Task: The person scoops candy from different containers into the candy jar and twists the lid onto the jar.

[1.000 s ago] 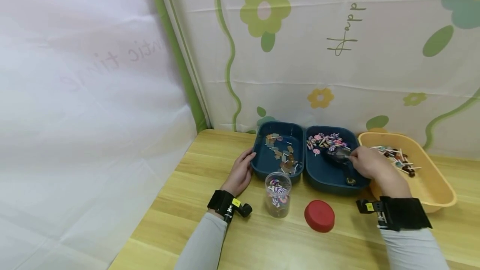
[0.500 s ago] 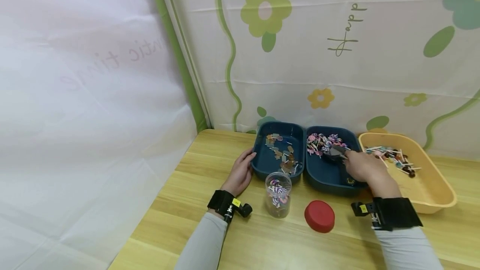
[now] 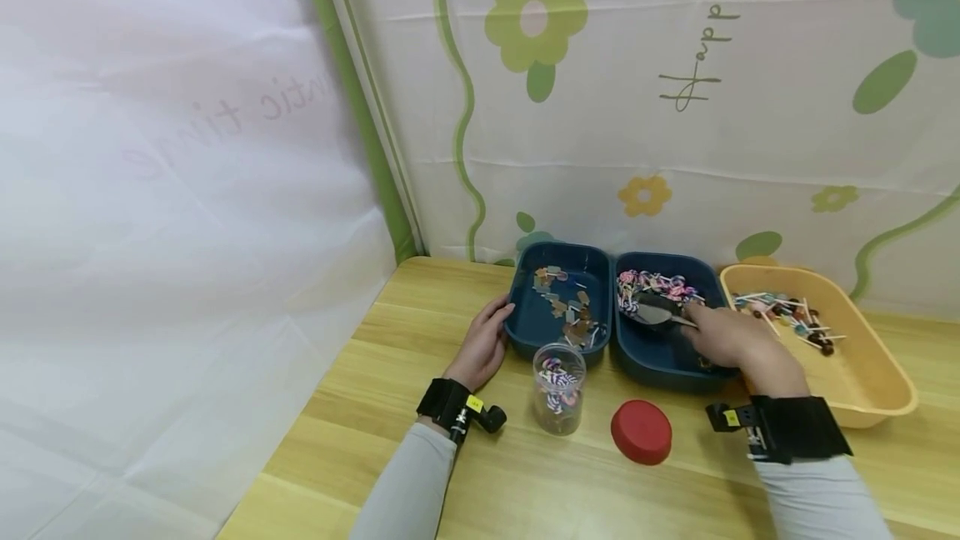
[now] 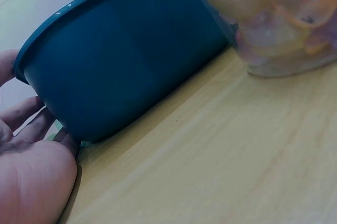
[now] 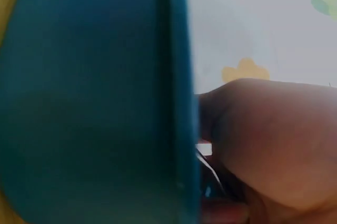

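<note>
The left hand (image 3: 480, 350) rests with fingers relaxed against the left blue tray (image 3: 525, 332), gripping nothing. Just in front of that tray stands a clear jar (image 3: 558, 387) partly filled with sweets, with a red lid (image 3: 641, 432) lying on the table to its right. In the right blue tray (image 3: 660, 361), the right hand (image 3: 731, 338) pinches a metal scoop (image 3: 651, 312) among coloured sweets (image 3: 654, 283). A yellow tray (image 3: 873, 373) sits furthest right

You are wearing pale grey long sleeves (image 3: 408, 482) and a black wrist strap (image 3: 442, 402) on each arm, each carrying a small yellow tag (image 3: 473, 403) and a black camera mount (image 3: 491, 418); both hands are showing bare.
</note>
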`<state>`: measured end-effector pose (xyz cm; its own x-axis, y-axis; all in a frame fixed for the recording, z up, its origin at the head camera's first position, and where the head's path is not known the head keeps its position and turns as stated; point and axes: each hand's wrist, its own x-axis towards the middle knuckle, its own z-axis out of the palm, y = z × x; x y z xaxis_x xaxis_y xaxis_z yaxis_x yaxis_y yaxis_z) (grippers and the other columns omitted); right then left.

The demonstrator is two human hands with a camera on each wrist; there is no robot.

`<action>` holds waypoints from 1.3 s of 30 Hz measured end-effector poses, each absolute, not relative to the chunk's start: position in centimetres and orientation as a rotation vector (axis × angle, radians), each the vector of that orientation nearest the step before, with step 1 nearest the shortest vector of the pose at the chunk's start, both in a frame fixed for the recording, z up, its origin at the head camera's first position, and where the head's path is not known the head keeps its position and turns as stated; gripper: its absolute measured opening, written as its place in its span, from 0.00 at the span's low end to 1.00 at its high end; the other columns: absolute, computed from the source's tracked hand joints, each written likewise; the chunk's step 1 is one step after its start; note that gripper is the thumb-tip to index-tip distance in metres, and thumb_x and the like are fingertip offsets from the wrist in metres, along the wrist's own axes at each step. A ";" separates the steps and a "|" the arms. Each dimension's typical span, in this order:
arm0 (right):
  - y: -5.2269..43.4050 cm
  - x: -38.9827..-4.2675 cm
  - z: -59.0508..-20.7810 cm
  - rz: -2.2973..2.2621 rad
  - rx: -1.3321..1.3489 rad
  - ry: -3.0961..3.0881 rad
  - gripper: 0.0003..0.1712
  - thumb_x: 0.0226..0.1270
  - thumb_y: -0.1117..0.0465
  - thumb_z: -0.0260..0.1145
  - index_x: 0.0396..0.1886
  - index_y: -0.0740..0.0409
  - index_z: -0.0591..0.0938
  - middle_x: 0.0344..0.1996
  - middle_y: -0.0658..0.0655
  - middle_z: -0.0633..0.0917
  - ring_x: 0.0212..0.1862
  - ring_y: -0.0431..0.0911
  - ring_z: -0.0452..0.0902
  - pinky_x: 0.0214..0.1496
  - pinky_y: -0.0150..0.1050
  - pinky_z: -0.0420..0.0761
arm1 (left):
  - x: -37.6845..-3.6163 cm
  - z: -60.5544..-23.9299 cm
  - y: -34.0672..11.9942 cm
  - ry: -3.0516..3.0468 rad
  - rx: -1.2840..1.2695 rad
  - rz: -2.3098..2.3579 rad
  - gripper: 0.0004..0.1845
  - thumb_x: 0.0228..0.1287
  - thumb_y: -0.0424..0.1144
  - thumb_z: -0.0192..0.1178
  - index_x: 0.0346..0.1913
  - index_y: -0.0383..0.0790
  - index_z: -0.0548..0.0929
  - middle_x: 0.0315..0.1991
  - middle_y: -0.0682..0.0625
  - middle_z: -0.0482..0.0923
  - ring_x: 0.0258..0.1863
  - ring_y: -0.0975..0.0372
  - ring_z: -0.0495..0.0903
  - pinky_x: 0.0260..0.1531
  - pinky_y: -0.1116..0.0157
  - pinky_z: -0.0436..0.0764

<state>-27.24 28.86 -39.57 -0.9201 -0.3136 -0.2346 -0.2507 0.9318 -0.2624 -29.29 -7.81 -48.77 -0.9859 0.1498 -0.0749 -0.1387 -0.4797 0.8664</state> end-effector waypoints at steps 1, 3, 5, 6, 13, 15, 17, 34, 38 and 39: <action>28.7 -27.3 -39.7 -0.317 -0.414 2.834 0.16 0.79 0.58 0.56 0.54 0.68 0.74 0.33 0.61 0.80 0.33 0.53 0.76 0.36 0.51 0.75 | -29.3 -48.8 -7.8 1.500 0.013 2.567 0.28 0.81 0.39 0.53 0.77 0.36 0.63 0.80 0.44 0.53 0.79 0.55 0.54 0.77 0.57 0.55; 28.4 -27.4 -40.0 -0.296 -0.406 2.858 0.18 0.79 0.59 0.56 0.56 0.70 0.73 0.34 0.62 0.81 0.34 0.54 0.76 0.36 0.52 0.76 | -29.3 -48.8 -7.8 1.498 0.010 2.569 0.28 0.81 0.38 0.53 0.77 0.36 0.63 0.80 0.44 0.53 0.79 0.55 0.54 0.77 0.57 0.55; 28.3 -27.5 -40.2 -0.291 -0.394 2.863 0.19 0.79 0.59 0.55 0.58 0.70 0.72 0.35 0.63 0.82 0.34 0.54 0.76 0.36 0.52 0.76 | -29.3 -48.8 -7.8 1.499 0.006 2.569 0.27 0.81 0.38 0.52 0.77 0.36 0.63 0.80 0.44 0.53 0.79 0.55 0.54 0.77 0.58 0.55; 28.2 -27.6 -40.3 -0.297 -0.387 2.856 0.18 0.80 0.59 0.54 0.58 0.70 0.72 0.34 0.62 0.81 0.34 0.54 0.76 0.36 0.52 0.76 | -29.3 -48.9 -7.8 1.499 0.005 2.570 0.27 0.81 0.38 0.52 0.77 0.36 0.63 0.79 0.44 0.53 0.79 0.55 0.54 0.77 0.57 0.55; 28.9 -27.4 -39.7 -0.366 -0.436 2.800 0.19 0.80 0.59 0.56 0.57 0.71 0.73 0.35 0.62 0.81 0.36 0.55 0.77 0.39 0.53 0.76 | -29.2 -48.9 -7.8 1.493 0.004 2.572 0.27 0.81 0.38 0.52 0.76 0.37 0.64 0.79 0.44 0.54 0.78 0.55 0.55 0.77 0.58 0.55; 29.4 -27.2 -39.4 -0.375 -0.470 2.803 0.21 0.79 0.57 0.57 0.58 0.72 0.74 0.39 0.65 0.83 0.40 0.58 0.80 0.42 0.56 0.78 | -29.2 -48.8 -7.8 1.493 0.013 2.571 0.27 0.81 0.38 0.52 0.77 0.37 0.63 0.79 0.44 0.54 0.78 0.55 0.55 0.77 0.57 0.55; 29.9 -27.1 -39.2 -0.390 -0.514 2.812 0.22 0.79 0.56 0.58 0.57 0.72 0.76 0.42 0.66 0.84 0.41 0.58 0.80 0.42 0.56 0.79 | -29.2 -48.8 -7.8 1.490 0.013 2.572 0.27 0.81 0.38 0.52 0.77 0.37 0.64 0.79 0.44 0.55 0.78 0.55 0.56 0.77 0.57 0.56; 31.7 -26.7 -38.7 -0.534 -0.643 2.880 0.18 0.79 0.55 0.60 0.52 0.67 0.82 0.45 0.65 0.86 0.43 0.55 0.81 0.45 0.56 0.81 | -29.3 -48.9 -7.9 1.500 0.012 2.561 0.27 0.81 0.37 0.51 0.78 0.38 0.62 0.80 0.44 0.51 0.79 0.55 0.53 0.77 0.58 0.55; 32.5 -26.0 -38.2 -0.755 -0.713 2.897 0.10 0.80 0.58 0.59 0.46 0.59 0.83 0.37 0.54 0.83 0.36 0.47 0.76 0.37 0.43 0.78 | -29.3 -48.7 -7.8 1.496 0.018 2.559 0.27 0.82 0.38 0.51 0.78 0.37 0.61 0.80 0.44 0.51 0.79 0.55 0.53 0.77 0.57 0.55; 32.8 -25.8 -38.0 -0.842 -0.742 2.892 0.08 0.80 0.59 0.59 0.45 0.57 0.83 0.35 0.51 0.81 0.34 0.45 0.74 0.35 0.40 0.75 | -29.3 -48.7 -7.8 1.497 0.020 2.560 0.27 0.81 0.38 0.51 0.77 0.37 0.62 0.80 0.44 0.51 0.79 0.55 0.53 0.77 0.57 0.55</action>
